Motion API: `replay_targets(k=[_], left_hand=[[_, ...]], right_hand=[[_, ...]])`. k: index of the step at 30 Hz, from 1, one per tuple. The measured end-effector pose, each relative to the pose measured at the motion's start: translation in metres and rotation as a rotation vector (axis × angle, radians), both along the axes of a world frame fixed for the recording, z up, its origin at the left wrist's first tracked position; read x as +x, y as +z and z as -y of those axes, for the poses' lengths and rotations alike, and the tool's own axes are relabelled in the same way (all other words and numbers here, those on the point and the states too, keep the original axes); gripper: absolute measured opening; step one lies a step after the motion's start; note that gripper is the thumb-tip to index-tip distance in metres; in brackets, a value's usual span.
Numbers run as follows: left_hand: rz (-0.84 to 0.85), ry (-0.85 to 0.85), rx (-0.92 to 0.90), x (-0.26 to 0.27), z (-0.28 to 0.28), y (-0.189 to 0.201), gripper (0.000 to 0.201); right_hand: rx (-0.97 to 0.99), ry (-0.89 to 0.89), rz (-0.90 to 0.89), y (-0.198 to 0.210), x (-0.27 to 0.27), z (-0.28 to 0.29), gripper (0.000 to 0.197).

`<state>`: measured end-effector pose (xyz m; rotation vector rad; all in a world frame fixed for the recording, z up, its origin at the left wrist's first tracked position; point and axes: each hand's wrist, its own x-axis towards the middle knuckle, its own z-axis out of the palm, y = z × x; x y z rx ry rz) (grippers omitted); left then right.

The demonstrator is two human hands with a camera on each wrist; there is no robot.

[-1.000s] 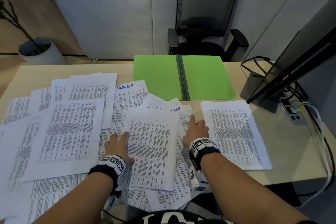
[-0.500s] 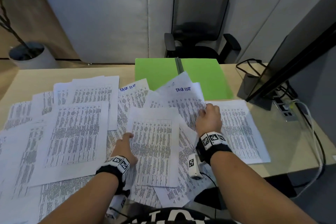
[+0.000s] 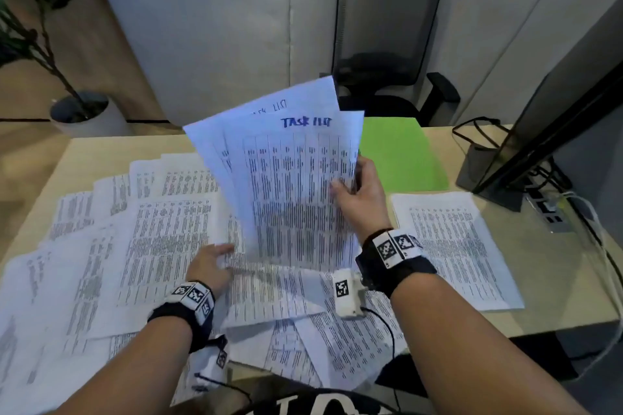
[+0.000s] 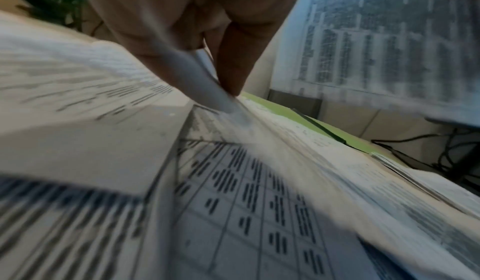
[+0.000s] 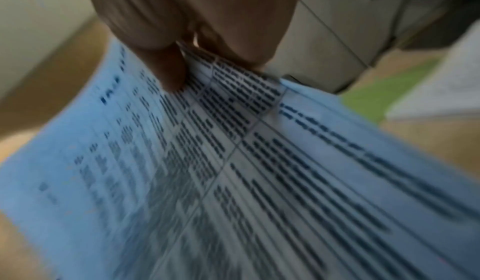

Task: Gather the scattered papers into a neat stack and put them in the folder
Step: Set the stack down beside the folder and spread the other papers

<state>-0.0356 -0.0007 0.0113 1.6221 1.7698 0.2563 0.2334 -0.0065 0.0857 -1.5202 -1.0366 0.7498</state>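
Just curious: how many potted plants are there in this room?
1 in view: the potted plant stands on the floor, beyond the desk's far left corner. Others may be out of frame.

Looks like an office. Mesh desk chair [image 3: 387, 40], monitor [image 3: 553, 131] on a desk [image 3: 556, 283], partition panels [image 3: 209, 27] behind

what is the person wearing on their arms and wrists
Both forearms are bare, no sleeves. Each wrist has a black band topped with white tags printed with black square-pattern markers. A small white camera box with its own marker hangs by the right wrist, trailing a thin black cable. The left wrist has a similar box underneath.
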Motion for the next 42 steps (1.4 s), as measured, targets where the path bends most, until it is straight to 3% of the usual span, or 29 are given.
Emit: replay_targets(k=[2, 4, 6, 9, 12, 14, 16, 18, 19, 24, 28, 33, 36, 39, 42], left_hand=[[0.036, 0.071, -0.029, -0.007, 0.003, -0.005, 0.030], [0.117, 0.165, -0.099, -0.010, 0.008, -0.007, 0.054], [0.122, 0.202, -0.147, -0.014, 0.013, -0.011, 0.061], [0.099, 0.212, -0.168, -0.015, 0.015, -0.019, 0.048], [0.163, 0.340, -0.235, -0.013, 0.013, -0.025, 0.075], [0.218, 0.407, -0.254, -0.012, 0.012, -0.025, 0.081], [0.173, 0.324, -0.235, -0.013, 0.012, -0.022, 0.073], [0.088, 0.208, -0.165, -0.015, 0.012, -0.021, 0.037], [0.060, 0.182, -0.126, -0.016, 0.012, -0.020, 0.028], [0.136, 0.238, -0.068, -0.014, 0.012, -0.017, 0.035], [0.110, 0.155, -0.017, -0.003, 0.019, -0.018, 0.046], [0.053, 0.282, 0.028, -0.014, 0.019, -0.028, 0.053], [0.034, 0.283, -0.025, -0.021, 0.022, -0.039, 0.053], [0.041, 0.274, -0.053, -0.024, 0.022, -0.042, 0.053], [0.063, 0.301, -0.098, -0.029, 0.019, -0.044, 0.054]], right_hand=[[-0.232, 0.018, 0.020, -0.020, -0.002, 0.003, 0.057], [-0.383, 0.024, 0.071, -0.043, -0.006, 0.011, 0.059], [-0.488, 0.007, 0.080, -0.065, -0.013, 0.019, 0.057], [-0.540, -0.037, 0.047, -0.086, -0.024, 0.027, 0.051], [-0.540, -0.064, 0.009, -0.093, -0.028, 0.028, 0.046], [-0.545, -0.039, 0.062, -0.094, -0.027, 0.028, 0.040], [-0.548, 0.013, 0.184, -0.094, -0.023, 0.028, 0.025], [-0.524, 0.004, 0.289, -0.093, -0.018, 0.029, 0.012], [-0.508, -0.028, 0.309, -0.093, -0.017, 0.029, 0.010], [-0.493, 0.020, 0.267, -0.096, -0.025, 0.030, 0.004], [-0.584, 0.109, 0.332, -0.101, -0.027, 0.029, 0.028], [-1.020, 0.100, 0.824, -0.100, 0.009, 0.050, 0.070], [-1.104, 0.093, 0.789, -0.109, 0.017, 0.062, 0.082], [-0.990, 0.034, 0.686, -0.119, 0.020, 0.059, 0.053], [-0.690, 0.020, 0.608, -0.115, 0.023, 0.049, 0.023]])
